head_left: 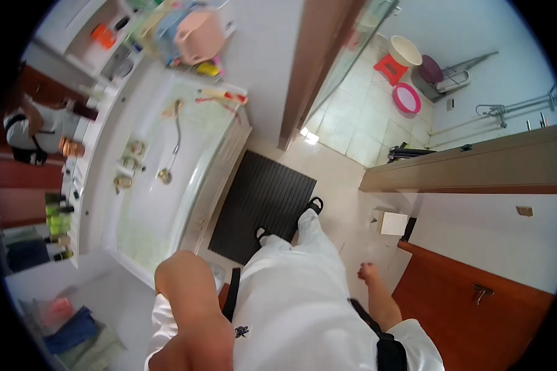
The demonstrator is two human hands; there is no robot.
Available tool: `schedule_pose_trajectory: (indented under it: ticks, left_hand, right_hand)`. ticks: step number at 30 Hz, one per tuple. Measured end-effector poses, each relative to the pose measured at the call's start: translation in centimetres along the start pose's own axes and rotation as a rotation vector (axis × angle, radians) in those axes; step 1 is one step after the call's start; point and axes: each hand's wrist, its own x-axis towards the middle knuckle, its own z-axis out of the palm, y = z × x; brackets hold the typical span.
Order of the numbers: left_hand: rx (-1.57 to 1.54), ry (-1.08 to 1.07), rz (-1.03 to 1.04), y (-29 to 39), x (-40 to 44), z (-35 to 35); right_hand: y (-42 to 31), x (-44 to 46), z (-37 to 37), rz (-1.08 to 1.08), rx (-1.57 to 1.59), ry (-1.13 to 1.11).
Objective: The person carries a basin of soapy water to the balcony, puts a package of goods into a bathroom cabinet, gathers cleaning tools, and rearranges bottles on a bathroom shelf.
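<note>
My left arm is raised and bent at the left, with its elbow beside the bathtub [195, 179]. The forearm comes back close to the camera; what shows of my left hand [192, 352] is cut off at the bottom edge, its fingers hidden. My right hand [367, 272] hangs beside my body over the tiled floor [349, 232]. Its fingers are curled in, and nothing shows in them. Nearest to it is a white box-like bin [392, 223]. Below me, my sandalled feet are at the edge of a dark ribbed mat [260, 198].
A hand shower [165, 175] and taps [129, 162] are at the tub. Bottles [59, 219] line the ledge before a mirror. Pink and cream basins [406, 99] and a red stool [390, 69] stand in the shower area. A brown door [458, 303] is at the right.
</note>
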Motion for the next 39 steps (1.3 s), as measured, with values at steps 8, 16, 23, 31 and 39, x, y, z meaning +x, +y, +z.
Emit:
schedule_pose_trajectory:
  ticks: [8,16,23,31,39]
  left_hand:
    - [0.621,-0.362,-1.077,-13.4,-12.8,-1.3]
    - [0.870,-0.446,-1.763,-22.3,-31.6,-4.1]
    - [0.793,-0.492,-1.810,-35.3,-39.2,-7.5]
    - [0.707,-0.610,-1.839,-56.1,-48.5,-16.5]
    - [0.561,-0.721,-1.810,-79.1,-56.3,-22.2]
  right_hand:
    - [-2.4,6.4,-1.6,0.145,0.071,-0.093]
    - [-24.7,13.5,-9.4,-0.249,0.194,0.006]
    - [-45.2,16.5,-13.4,-0.370,0.222,-0.009]
    - [-56.1,29.2,-17.6,-0.321,0.033,0.106]
    - [-66.1,30.1,-26.9,-0.051,0.552,0.107]
